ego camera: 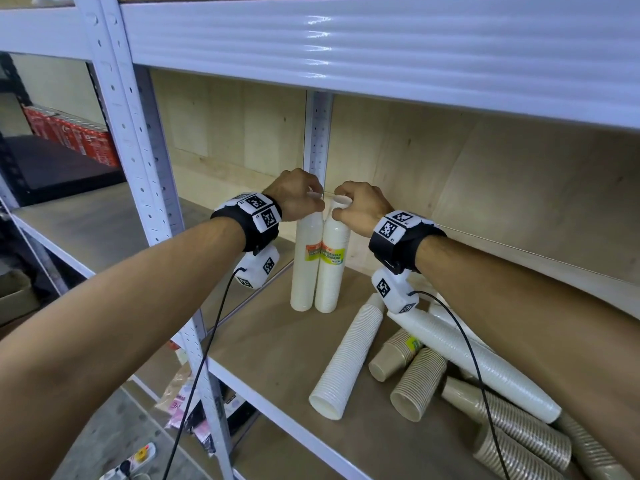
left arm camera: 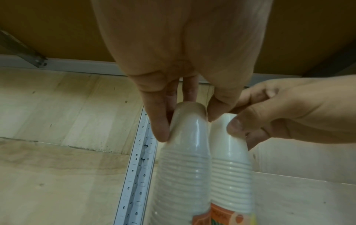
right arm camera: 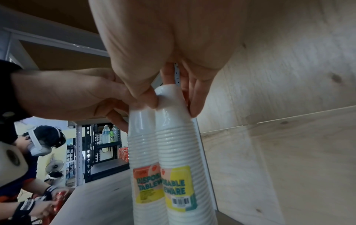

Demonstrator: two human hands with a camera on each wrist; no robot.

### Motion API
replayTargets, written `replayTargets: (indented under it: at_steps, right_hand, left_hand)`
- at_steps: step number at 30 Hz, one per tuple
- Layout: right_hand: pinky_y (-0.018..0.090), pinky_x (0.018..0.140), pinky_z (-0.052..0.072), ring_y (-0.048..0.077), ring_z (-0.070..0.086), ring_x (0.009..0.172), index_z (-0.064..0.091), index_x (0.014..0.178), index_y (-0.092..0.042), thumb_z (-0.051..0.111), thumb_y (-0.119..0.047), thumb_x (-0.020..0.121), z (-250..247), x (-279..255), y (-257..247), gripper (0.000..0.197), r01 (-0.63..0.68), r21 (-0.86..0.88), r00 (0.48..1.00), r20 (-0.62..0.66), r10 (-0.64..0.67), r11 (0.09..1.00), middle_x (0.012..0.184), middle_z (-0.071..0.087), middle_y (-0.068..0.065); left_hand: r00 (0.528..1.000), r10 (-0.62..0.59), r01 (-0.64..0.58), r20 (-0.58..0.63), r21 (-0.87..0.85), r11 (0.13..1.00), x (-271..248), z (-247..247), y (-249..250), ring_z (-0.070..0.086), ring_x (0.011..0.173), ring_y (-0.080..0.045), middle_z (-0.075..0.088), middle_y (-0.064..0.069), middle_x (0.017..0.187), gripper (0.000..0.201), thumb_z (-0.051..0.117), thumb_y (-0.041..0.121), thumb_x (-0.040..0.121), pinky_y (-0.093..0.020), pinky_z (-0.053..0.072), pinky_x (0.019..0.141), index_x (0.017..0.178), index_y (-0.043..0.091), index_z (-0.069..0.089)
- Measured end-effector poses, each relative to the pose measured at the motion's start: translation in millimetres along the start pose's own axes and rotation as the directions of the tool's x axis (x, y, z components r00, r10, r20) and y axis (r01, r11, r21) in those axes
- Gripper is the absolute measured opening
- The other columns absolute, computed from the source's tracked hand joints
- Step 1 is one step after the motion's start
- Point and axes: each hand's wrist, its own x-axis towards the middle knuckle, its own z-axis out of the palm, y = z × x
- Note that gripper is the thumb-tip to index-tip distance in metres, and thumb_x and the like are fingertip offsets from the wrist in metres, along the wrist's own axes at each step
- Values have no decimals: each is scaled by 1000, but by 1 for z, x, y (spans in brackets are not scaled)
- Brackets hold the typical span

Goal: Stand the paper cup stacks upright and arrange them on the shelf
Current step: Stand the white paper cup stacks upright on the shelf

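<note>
Paper cup stacks: two white wrapped stacks stand upright on the shelf board (ego camera: 277,344), touching side by side, near the rear upright post (ego camera: 317,133). The left white stack (ego camera: 305,261) carries an orange label; the right white stack (ego camera: 331,265) carries a yellow label reading "DISPOSABLE TABLEWARE".

Left hand (ego camera: 294,195): fingers curl over the top of the left white stack and grasp it, thumb on one side and fingers (left arm camera: 161,121) on the other.

Right hand (ego camera: 360,207): thumb and fingers (right arm camera: 196,99) pinch the top of the right white stack. The two hands meet above the stacks, knuckles nearly touching.

Below and to the right of the right-hand fingers, further stacks lie on their sides on the board:
- a lying white stack (ego camera: 346,358), open end toward the shelf front;
- a long white stack (ego camera: 485,368), lying diagonally and passing under the right forearm;
- several brown cup stacks (ego camera: 419,382), piled loosely against one another toward the front right.

The upper shelf beam (ego camera: 381,50) runs close above both hands. A black cable (ego camera: 478,368) from the right wrist unit hangs across the lying stacks. Red cans (ego camera: 76,133) stand on the neighbouring shelf unit, well to the left of the left-hand fingers.
</note>
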Motion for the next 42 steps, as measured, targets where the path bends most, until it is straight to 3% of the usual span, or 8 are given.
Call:
replayTargets:
  at_steps: [4, 10, 14, 20, 25, 34, 37, 42]
  right_hand:
    - [29, 81, 46, 24, 59, 106, 57, 126, -13, 70, -33, 83, 0, 1, -2, 49, -35, -38, 999, -35, 34, 999, 123, 61, 6]
    - [30, 80, 48, 24, 58, 102, 60, 122, -14, 68, -24, 82, 0, 0, -3, 42, -31, -37, 1000, 1, 31, 999, 121, 62, 7]
    - [29, 80, 47, 26, 59, 107, 56, 129, -14, 68, -30, 83, 1, -1, -4, 50, -53, -35, 998, -36, 52, 998, 125, 60, 7]
    - [29, 73, 45, 24, 59, 95, 62, 114, -10, 68, -26, 82, 4, 0, -4, 36, -52, -45, 999, -15, 51, 998, 112, 63, 8]
    - [30, 82, 47, 24, 57, 107, 52, 132, -13, 68, -29, 83, 1, -4, -4, 54, -62, -43, 998, -12, 61, 997, 128, 58, 8]
    - [27, 78, 43, 22, 58, 106, 52, 133, -18, 71, -38, 82, -37, -24, 7, 58, -78, -72, 996, -46, 75, 994, 124, 58, 4]
    - [28, 80, 46, 23, 59, 105, 53, 132, -20, 73, -39, 78, -47, -39, 19, 60, -128, -113, 992, -36, 125, 985, 125, 58, 4]
    - [34, 85, 51, 24, 62, 100, 55, 127, -25, 77, -43, 70, -48, -78, 46, 64, -233, -192, 971, 10, 239, 953, 117, 62, 3]
  left_hand:
    - [999, -33, 32, -14, -41, 999, 1, 0, 1, 59, 97, -21, 63, -3, 111, 37, 71, 35, 85, -32, 50, 77, 113, 12, 71]
    - [1000, 12, -12, 12, 13, 1000, -1, -1, 3, 57, 107, -20, 65, -5, 122, 34, 67, 24, 86, -27, 45, 81, 118, 13, 69]
    - [999, -50, 50, -4, -12, 999, 0, 0, 2, 56, 100, -18, 61, 2, 117, 43, 69, 46, 82, -29, 46, 77, 114, 17, 70]
    - [1000, -5, 5, 9, 6, 1000, -3, -1, 6, 58, 105, -19, 65, -6, 122, 34, 67, 24, 86, -26, 46, 79, 117, 11, 70]
    - [999, -31, 32, 21, -9, 999, -6, -6, 9, 56, 111, -20, 61, -6, 129, 41, 67, 30, 87, -26, 42, 80, 125, 16, 65]
    - [992, 78, -93, -98, -155, 984, -28, -25, 53, 64, 91, -17, 66, -4, 105, 34, 68, 34, 86, -28, 53, 83, 117, 20, 68]
    - [990, 137, -140, -34, -140, 980, -41, -18, 71, 62, 92, -13, 68, 1, 99, 34, 69, 38, 85, -19, 44, 72, 115, 21, 69]
    - [979, 155, -135, 135, -146, 980, -62, 18, 82, 63, 92, -14, 70, 1, 97, 37, 73, 41, 83, -23, 47, 78, 114, 21, 68]
